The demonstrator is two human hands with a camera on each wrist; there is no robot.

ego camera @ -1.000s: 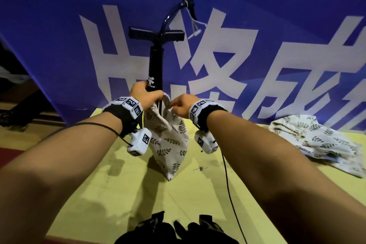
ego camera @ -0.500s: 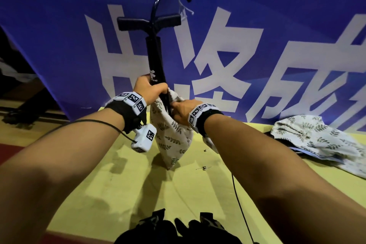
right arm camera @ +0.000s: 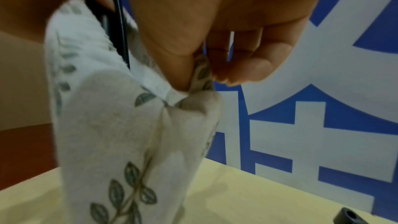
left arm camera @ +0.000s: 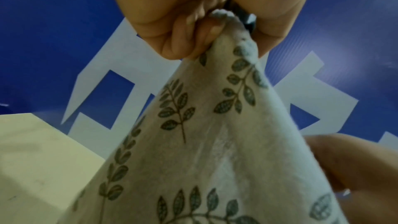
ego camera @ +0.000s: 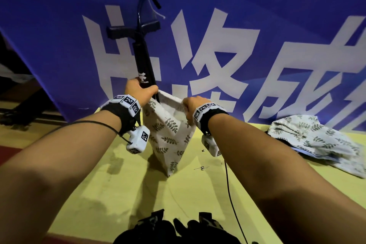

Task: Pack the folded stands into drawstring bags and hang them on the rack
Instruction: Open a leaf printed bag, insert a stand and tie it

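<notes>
A: What is changing since a second ago?

B: The mouth of the bag (ego camera: pixel 168 130) is being pulled wide. A moment back both hands were close together at the stand (ego camera: pixel 143 65); now the right hand (ego camera: pixel 191 105) is drawing its side of the rim away from the stand, while the left hand (ego camera: pixel 138 91) is keeping its side bunched against the black pole.

A: How are the hands holding?

B: The left hand is curling round the pole and gathered cloth together. The right hand is pinching the rim between thumb and fingers (right arm camera: pixel 243 72).

A: And where is the stand sitting?

B: Its lower end is going into the bag just beside the left hand; most of it, crossbar and curved arm included, is sticking up above the rim. I judge the packing is only starting: the bag is being opened so the stand can slide deeper.

A: Room to move?

B: Below the bag its bottom corner is touching the yellow surface (ego camera: pixel 118 194), so I'd guess the stand cannot drop far without lifting. Behind the stand the blue banner (ego camera: pixel 277 6) is standing close. Right of the bag, a small screw (ego camera: pixel 202 168) is lying near, and a pile of spare bags (ego camera: pixel 316 140) is lying well apart. I cannot see any rack
</notes>
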